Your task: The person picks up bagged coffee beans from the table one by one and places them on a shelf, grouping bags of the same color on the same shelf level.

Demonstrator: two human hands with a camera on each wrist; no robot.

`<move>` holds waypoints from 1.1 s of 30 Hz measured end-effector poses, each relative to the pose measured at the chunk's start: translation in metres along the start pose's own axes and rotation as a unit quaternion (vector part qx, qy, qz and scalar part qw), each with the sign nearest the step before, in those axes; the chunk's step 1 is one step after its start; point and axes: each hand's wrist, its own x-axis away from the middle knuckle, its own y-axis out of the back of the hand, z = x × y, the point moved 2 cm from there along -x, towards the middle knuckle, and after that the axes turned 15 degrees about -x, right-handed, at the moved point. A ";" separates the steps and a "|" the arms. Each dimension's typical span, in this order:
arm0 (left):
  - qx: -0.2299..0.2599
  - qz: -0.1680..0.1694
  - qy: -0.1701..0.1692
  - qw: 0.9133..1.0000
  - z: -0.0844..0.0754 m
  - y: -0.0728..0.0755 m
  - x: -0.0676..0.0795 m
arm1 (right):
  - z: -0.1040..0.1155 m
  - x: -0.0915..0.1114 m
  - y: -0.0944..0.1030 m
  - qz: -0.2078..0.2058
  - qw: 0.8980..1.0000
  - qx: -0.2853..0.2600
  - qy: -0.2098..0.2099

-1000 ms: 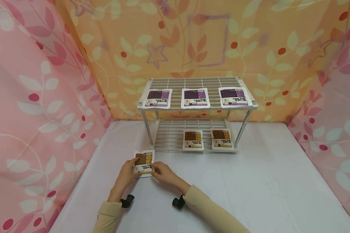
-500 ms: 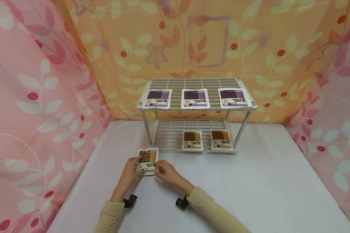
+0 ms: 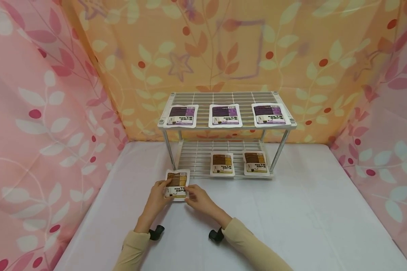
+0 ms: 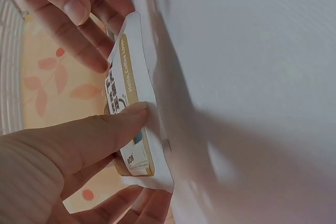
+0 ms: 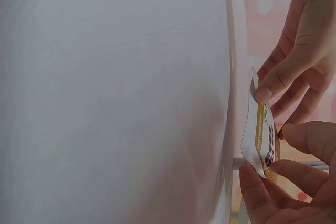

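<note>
In the head view a white coffee pouch (image 3: 178, 183) with a brown and gold label is held just in front of the rack's left front corner. My left hand (image 3: 158, 197) grips its left side. The left wrist view shows that thumb across the pouch's (image 4: 125, 82) printed face, with fingers behind the edge. My right hand (image 3: 201, 200) holds the right edge by the fingertips. Those fingers (image 5: 299, 174) meet at the lower corner in the right wrist view. The label carries "Hello, Coffee Lover" lettering.
A two-tier white wire rack (image 3: 186, 156) stands at the back of the white-covered table (image 3: 291, 218). On its lower shelf lie two brown pouches (image 3: 222, 165), toward the right. Three purple pouches (image 3: 225, 115) lie along the top shelf. Patterned cloth surrounds the table.
Both hands have carried the brown pouch to the right and slightly away from me, toward the rack. Their hold looks the same. Pouches on the rack stay put.
</note>
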 end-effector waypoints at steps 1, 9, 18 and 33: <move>-0.004 -0.001 -0.003 1.000 -0.001 -0.001 -0.001 | -0.001 0.000 0.001 -0.003 1.000 0.003 0.001; -0.014 -0.014 -0.020 1.000 -0.006 -0.009 -0.005 | -0.009 0.003 0.009 -0.018 0.999 0.027 0.017; -0.009 -0.019 -0.023 1.000 -0.012 -0.011 -0.006 | -0.016 0.004 0.015 -0.031 0.999 0.028 0.021; 0.011 -0.014 -0.036 0.999 -0.019 -0.017 -0.011 | -0.012 0.007 0.024 -0.043 0.998 0.033 0.014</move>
